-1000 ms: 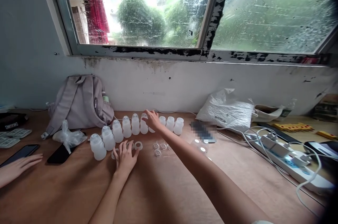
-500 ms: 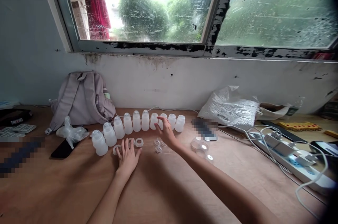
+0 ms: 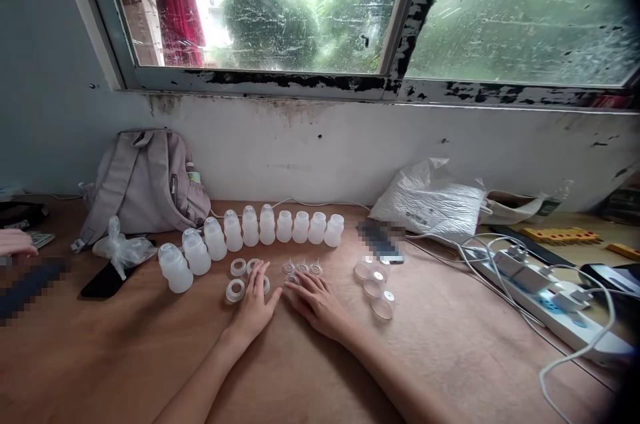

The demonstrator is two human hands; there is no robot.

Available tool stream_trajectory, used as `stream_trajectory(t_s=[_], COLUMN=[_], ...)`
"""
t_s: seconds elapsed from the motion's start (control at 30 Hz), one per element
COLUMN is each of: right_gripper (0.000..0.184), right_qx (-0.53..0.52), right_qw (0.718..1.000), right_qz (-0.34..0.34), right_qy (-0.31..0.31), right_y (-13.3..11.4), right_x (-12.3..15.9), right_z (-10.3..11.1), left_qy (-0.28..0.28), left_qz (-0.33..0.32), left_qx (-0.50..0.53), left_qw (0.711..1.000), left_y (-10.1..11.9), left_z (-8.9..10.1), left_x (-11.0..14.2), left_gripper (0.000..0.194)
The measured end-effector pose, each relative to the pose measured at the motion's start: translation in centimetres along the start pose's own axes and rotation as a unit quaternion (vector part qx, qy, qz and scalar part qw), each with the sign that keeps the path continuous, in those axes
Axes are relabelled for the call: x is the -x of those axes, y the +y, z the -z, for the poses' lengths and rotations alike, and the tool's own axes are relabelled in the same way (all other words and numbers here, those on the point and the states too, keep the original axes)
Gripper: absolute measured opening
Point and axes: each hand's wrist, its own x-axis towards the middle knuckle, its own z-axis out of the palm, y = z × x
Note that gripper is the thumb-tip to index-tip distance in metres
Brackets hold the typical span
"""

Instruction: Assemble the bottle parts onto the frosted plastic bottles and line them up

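My left hand (image 3: 256,304) lies low over the white rings (image 3: 235,290), its fingers stretched out and partly hiding some of them. Close beside it, my right hand (image 3: 320,304) is open, with its fingers reaching over small clear disc-like pieces (image 3: 315,268) that look like bottle teats. Whether its fingertips press on one is hard to tell. Behind both hands, frosted small bottles stand in a curved row. Those on the left, such as the capped bottle (image 3: 175,268), have clear tops; several on the right, such as the open bottle (image 3: 334,231), have bare necks.
Clear round caps (image 3: 383,306) lie right of my hands, near a phone (image 3: 383,242). A backpack (image 3: 145,187) and a plastic bag (image 3: 119,249) on a black phone are at left. Another person's hand (image 3: 17,242) shows at the left edge. A power strip (image 3: 555,307) with cables lies right.
My right hand has come down from the uncapped bottles to the clear pieces. My left hand has shifted slightly right across the rings. Another person's hand has appeared at the left edge.
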Motion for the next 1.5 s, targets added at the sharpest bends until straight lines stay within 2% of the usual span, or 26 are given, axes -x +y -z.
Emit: stream_trajectory(t_s=[0.1,0.17,0.23,0.33,0.47,0.57,0.63,0.73,0.9,1.07,1.17,1.2,1.27,1.3,1.37,1.43,1.5], right_gripper=[0.036,0.036,0.036,0.032,0.026,0.024,0.022,0.017,0.018,0.016,0.019,0.020,0.024,0.028,0.040,0.049,0.043], right_qx=[0.013,-0.004,-0.025,-0.045,-0.068,-0.110,-0.145,-0.194,-0.262,-0.274,-0.276,-0.276,-0.273,-0.271,-0.271,-0.282,-0.296], right_qw=[1.000,1.000,1.000,0.998,0.996,0.991,0.987,0.981,0.957,0.948,0.945,0.944,0.946,0.948,0.953,0.954,0.951], right_qz=[0.006,0.003,0.009,0.032,0.040,0.038,0.033,-0.004,-0.096,-0.125,-0.142,-0.145,-0.142,-0.134,-0.107,-0.080,-0.071], right_qy=[-0.013,0.000,0.005,-0.020,-0.051,-0.063,-0.062,-0.023,0.079,0.107,0.107,0.107,0.102,0.098,0.081,0.061,0.060], right_y=[-0.3,-0.4,-0.6,-1.0,-1.1,-0.9,-0.8,-0.7,0.0,0.4,0.4,0.5,0.5,0.5,0.2,-0.4,-1.1], right_x=[-0.1,0.1,0.3,0.7,0.9,1.0,1.1,1.1,0.8,0.8,0.8,0.8,0.8,0.9,0.9,1.0,0.9], right_z=[0.1,0.4,0.8,1.2,1.2,1.1,1.1,1.2,1.1,0.5,0.2,0.2,0.2,0.3,0.5,0.7,0.6], left_qy=[0.016,0.019,0.018,0.019,0.024,-0.023,-0.060,-0.084,-0.122,-0.160,-0.163,-0.158,-0.145,-0.139,-0.134,-0.132,-0.138], left_qz=[-0.021,-0.004,0.018,0.032,0.008,-0.031,-0.057,-0.079,-0.106,-0.108,-0.106,-0.102,-0.083,-0.063,-0.002,0.066,0.111], left_qx=[-0.063,-0.120,-0.159,-0.166,-0.049,0.073,0.116,0.133,0.089,0.035,0.028,0.031,0.045,0.060,0.112,0.186,0.268], left_qw=[0.998,0.993,0.987,0.985,0.998,0.997,0.990,0.984,0.983,0.981,0.981,0.982,0.985,0.986,0.985,0.971,0.947], left_y=[-0.4,-0.7,-0.9,-0.9,0.2,1.4,2.1,2.7,3.1,3.4,3.3,3.3,3.2,3.2,3.3,3.6,3.8], left_z=[1.4,2.1,2.3,2.1,2.0,2.2,2.3,2.1,1.8,1.8,1.8,1.7,1.5,1.4,1.2,1.1,0.9], left_x=[-0.5,-0.7,-0.7,-0.6,-0.7,-0.5,-0.2,0.2,0.3,0.3,0.4,0.4,0.4,0.3,0.3,0.3,0.3], left_gripper=[0.039,0.036,0.033,0.027,0.026,0.029,0.034,0.041,0.032,0.032,0.042,0.042,0.028,0.020,0.021,0.025,0.026])
